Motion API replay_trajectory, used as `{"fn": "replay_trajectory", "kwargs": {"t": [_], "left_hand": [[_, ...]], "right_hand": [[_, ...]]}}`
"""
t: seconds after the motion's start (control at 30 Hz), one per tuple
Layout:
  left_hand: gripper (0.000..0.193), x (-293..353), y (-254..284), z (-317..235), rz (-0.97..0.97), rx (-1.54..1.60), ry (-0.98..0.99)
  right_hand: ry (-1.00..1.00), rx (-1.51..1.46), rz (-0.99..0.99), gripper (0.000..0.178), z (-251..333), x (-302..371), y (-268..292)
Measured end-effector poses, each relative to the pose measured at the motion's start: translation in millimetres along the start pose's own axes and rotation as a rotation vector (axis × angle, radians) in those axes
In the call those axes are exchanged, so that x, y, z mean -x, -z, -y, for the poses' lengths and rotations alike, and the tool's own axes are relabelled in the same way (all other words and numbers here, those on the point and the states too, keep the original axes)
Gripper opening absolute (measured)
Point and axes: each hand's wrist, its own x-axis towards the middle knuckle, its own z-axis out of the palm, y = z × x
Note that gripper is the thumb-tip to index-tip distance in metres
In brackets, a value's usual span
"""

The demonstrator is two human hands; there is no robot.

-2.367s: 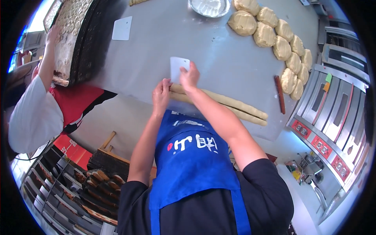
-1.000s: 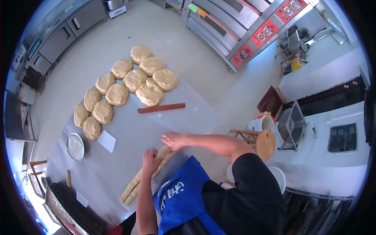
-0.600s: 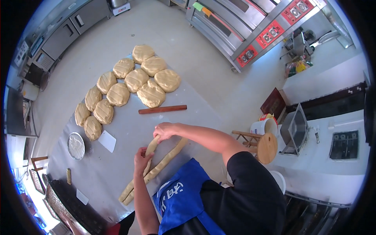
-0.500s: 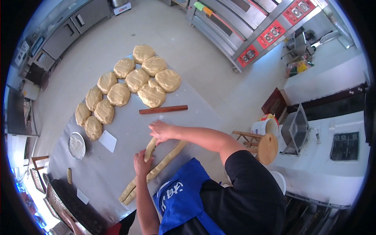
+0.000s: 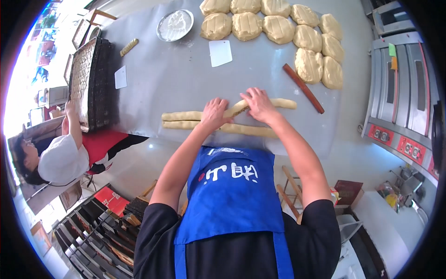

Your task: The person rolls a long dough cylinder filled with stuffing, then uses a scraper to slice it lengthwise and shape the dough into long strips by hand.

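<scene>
Two long pale dough ropes lie side by side on the metal table near me. The farther dough rope runs under both hands, and its middle part between them is lifted and bent. My left hand is closed over this rope, its fingers pointing away from me. My right hand grips the same rope a little to the right, thumb toward the left hand. Closer to my apron, the second dough rope lies flat, partly covered by the left hand.
Several scored dough pieces sit at the back right, with a wooden rolling pin before them. White scrapers, a flour bowl and a short twisted dough piece lie leftward. Stacked woven trays stand left, beside another person.
The view has swung round, so the table now lies straight across in front of me. Both hands stay on the dough rope, whose middle now shows raised between them.
</scene>
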Motion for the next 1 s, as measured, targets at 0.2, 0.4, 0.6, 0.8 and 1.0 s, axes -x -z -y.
{"fn": "replay_trajectory", "kwargs": {"t": [0.2,0.4,0.6,0.8,1.0], "left_hand": [[0.057,-8,2,30,0.296,0.009,0.178],[0.052,22,24,49,0.042,0.028,0.116],[0.054,16,22,71,0.126,0.008,0.024],[0.056,44,40,93,-0.079,-0.092,0.011],[0.057,31,45,111,0.182,0.261,0.265]], "right_hand": [[0.164,0.017,0.074,0.030,32,-33,-42],[0.102,0.045,-0.116,0.029,57,-38,-40],[0.110,0.043,0.154,0.030,70,-57,-53],[0.280,0.093,-0.263,0.021,99,-75,-52],[0.198,0.076,0.133,0.036,102,-92,-71]]}}
